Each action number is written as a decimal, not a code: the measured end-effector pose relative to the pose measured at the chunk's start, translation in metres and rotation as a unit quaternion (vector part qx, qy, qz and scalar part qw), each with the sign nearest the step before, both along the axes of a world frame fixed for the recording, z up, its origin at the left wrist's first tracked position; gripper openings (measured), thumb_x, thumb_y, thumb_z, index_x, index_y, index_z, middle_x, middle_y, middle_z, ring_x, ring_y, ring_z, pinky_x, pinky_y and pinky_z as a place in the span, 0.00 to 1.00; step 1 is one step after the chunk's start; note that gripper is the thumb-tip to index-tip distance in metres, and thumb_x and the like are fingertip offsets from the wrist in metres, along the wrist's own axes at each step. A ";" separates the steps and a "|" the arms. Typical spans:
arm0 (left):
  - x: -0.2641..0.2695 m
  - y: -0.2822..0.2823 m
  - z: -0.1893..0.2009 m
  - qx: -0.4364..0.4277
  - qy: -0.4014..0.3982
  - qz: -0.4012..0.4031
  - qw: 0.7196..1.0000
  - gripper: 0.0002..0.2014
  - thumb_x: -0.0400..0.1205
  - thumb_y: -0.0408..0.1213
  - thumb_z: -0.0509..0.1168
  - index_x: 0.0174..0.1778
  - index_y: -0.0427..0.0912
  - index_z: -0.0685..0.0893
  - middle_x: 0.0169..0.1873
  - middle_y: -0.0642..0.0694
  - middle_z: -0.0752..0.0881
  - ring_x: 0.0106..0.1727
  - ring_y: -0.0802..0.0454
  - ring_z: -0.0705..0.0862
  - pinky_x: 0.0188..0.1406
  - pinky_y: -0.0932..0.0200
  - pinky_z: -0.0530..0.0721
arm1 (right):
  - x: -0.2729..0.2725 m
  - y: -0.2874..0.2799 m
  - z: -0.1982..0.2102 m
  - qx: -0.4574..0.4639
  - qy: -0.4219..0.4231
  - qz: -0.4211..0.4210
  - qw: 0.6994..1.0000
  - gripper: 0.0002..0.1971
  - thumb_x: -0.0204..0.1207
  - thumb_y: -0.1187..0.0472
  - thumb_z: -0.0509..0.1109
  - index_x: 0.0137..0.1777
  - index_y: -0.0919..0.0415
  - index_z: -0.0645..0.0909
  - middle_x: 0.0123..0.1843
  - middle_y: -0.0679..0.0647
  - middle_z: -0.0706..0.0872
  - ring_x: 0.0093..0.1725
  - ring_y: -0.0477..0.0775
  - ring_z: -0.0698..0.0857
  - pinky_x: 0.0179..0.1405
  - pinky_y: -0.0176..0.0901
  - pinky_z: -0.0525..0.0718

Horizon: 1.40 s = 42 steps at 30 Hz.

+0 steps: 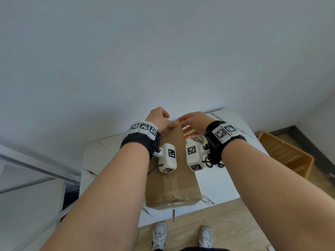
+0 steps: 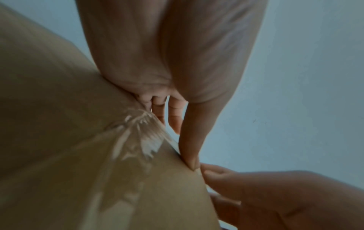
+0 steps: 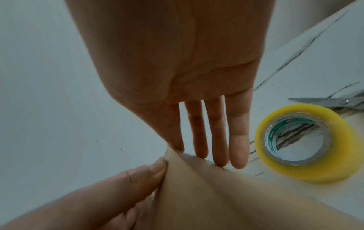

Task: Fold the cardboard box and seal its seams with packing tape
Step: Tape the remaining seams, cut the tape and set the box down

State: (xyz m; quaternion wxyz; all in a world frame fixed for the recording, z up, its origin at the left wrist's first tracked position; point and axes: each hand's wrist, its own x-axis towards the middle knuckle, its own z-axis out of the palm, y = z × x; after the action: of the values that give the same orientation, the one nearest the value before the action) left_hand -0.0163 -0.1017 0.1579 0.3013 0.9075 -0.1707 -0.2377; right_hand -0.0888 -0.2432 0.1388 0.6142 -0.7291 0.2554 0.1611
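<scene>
A closed brown cardboard box [image 1: 174, 178] lies lengthwise on the white marble table [image 1: 223, 182]. Clear tape [image 2: 138, 132] runs wrinkled along its top seam and over the near end [image 1: 172, 193]. My left hand [image 1: 160, 118] grips the box's far left corner, thumb [image 2: 192, 144] on the top edge and fingers curled behind the far face. My right hand [image 1: 194, 122] holds its fingers [image 3: 218, 140] straight, their tips touching the far edge of the box [image 3: 236, 202]. The far face itself is hidden.
A yellow roll of packing tape [image 3: 295, 140] lies flat on the table just right of the box's far end, with scissors [image 3: 338, 103] beyond it. An orange crate [image 1: 284, 154] stands on the floor at the right. A white wall lies close behind the table.
</scene>
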 end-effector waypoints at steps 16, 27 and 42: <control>0.007 0.081 0.008 -0.080 0.128 0.142 0.978 0.17 0.80 0.37 0.70 0.65 0.41 0.83 0.57 0.42 0.86 0.46 0.44 0.88 0.49 0.49 0.89 | -0.003 0.013 0.005 -0.022 -0.025 -0.086 0.996 0.07 0.82 0.67 0.66 0.57 0.66 0.80 0.45 0.61 0.83 0.42 0.61 0.87 0.49 0.56 0.90; 0.010 0.077 0.017 -0.026 0.020 0.079 0.996 0.26 0.79 0.35 0.70 0.74 0.45 0.75 0.70 0.50 0.79 0.64 0.49 0.81 0.54 0.64 0.72 | 0.008 0.022 0.011 -0.271 0.031 0.005 0.962 0.09 0.79 0.68 0.65 0.56 0.68 0.81 0.54 0.57 0.88 0.53 0.59 0.87 0.53 0.41 0.82; 0.008 0.074 0.001 -0.079 0.033 0.030 0.996 0.26 0.76 0.30 0.72 0.70 0.49 0.78 0.69 0.51 0.79 0.42 0.55 0.83 0.32 0.69 0.79 | 0.049 0.039 0.012 -0.294 -0.020 0.055 0.954 0.22 0.82 0.61 0.53 0.74 0.45 0.71 0.67 0.61 0.79 0.55 0.62 0.83 0.49 0.48 0.80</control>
State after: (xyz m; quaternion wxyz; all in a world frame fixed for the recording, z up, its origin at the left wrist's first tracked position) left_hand -0.0081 -0.0273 0.1593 0.3849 0.8771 -0.1517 -0.2439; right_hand -0.0402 -0.2044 0.1509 0.3681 -0.8932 0.2387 0.0984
